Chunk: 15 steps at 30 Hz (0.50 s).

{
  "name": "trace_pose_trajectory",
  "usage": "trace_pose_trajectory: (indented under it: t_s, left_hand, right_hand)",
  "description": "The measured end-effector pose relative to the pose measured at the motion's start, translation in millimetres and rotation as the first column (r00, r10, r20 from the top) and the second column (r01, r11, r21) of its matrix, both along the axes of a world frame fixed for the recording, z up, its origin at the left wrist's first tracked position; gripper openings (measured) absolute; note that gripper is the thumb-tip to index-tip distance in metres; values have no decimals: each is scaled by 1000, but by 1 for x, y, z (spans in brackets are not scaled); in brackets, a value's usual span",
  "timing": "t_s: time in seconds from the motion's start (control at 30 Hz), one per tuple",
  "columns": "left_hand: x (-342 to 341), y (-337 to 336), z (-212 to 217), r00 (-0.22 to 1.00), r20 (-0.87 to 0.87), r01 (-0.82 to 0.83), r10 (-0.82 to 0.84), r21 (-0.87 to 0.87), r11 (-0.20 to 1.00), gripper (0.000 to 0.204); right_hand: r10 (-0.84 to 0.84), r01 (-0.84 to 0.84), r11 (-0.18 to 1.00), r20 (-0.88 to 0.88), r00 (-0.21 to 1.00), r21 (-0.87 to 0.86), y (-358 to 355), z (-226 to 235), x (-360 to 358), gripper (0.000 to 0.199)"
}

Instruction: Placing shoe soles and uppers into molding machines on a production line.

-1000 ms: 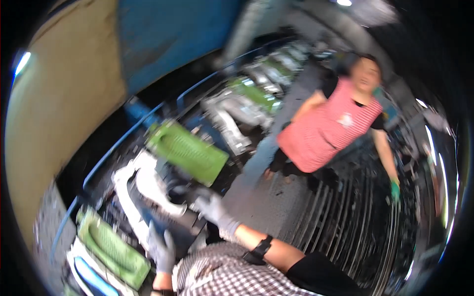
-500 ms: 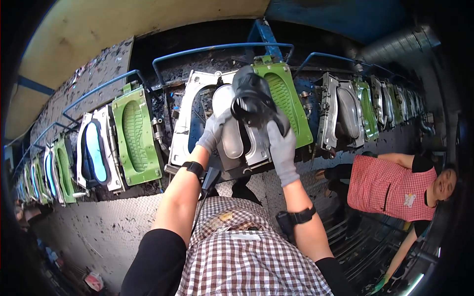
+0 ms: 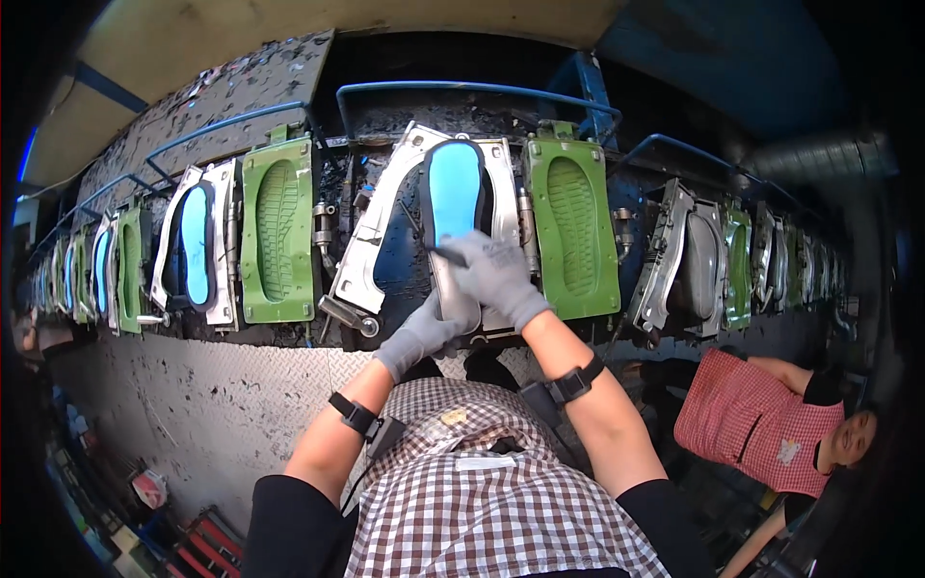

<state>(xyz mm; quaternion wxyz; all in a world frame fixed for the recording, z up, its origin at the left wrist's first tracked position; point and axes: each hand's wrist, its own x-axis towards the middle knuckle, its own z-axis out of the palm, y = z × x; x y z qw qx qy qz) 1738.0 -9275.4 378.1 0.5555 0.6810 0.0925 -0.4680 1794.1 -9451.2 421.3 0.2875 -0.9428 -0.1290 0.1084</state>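
Note:
A dark shoe upper with a light blue sole-shaped bottom point(image 3: 455, 188) covers the far part of a silver metal foot form point(image 3: 461, 308), whose near end is bare. The form stands within the white metal frame point(image 3: 371, 260) of an opened shoe mould. Gloved in grey, my right hand point(image 3: 496, 279) is closed on the near part of the upper, its fingers lying across the blue bottom. My left hand point(image 3: 424, 332), also grey-gloved, curls against the side of the form's near end, and its fingertips are partly hidden.
A green sole mould plate point(image 3: 575, 226) adjoins on the right, another green plate point(image 3: 277, 231) on the left. More moulds run along both sides, some with blue-bottomed uppers point(image 3: 196, 246). A blue rail point(image 3: 472, 87) stands behind. A co-worker in a red checked apron point(image 3: 742, 409) is at lower right.
The black upper was held in both hands above the mould; now it sits over the foot form, blue bottom up. Both hands have moved nearer to me. The view has swung left.

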Motion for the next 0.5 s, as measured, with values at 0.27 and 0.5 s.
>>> trace_pose_trajectory:
  t_s: [0.27,0.5]
  left_hand:
    - [-24,25,-17,850,-201,-524,487,-240,817,49]
    - [66,-13,-30,706,-191,-698,682,-355,622,65]
  right_hand:
    - [128,-116,991,-198,972,70,-18,1,-75,40]
    - [-329,345,938,-257,909,19,-4,-32,-14,64]
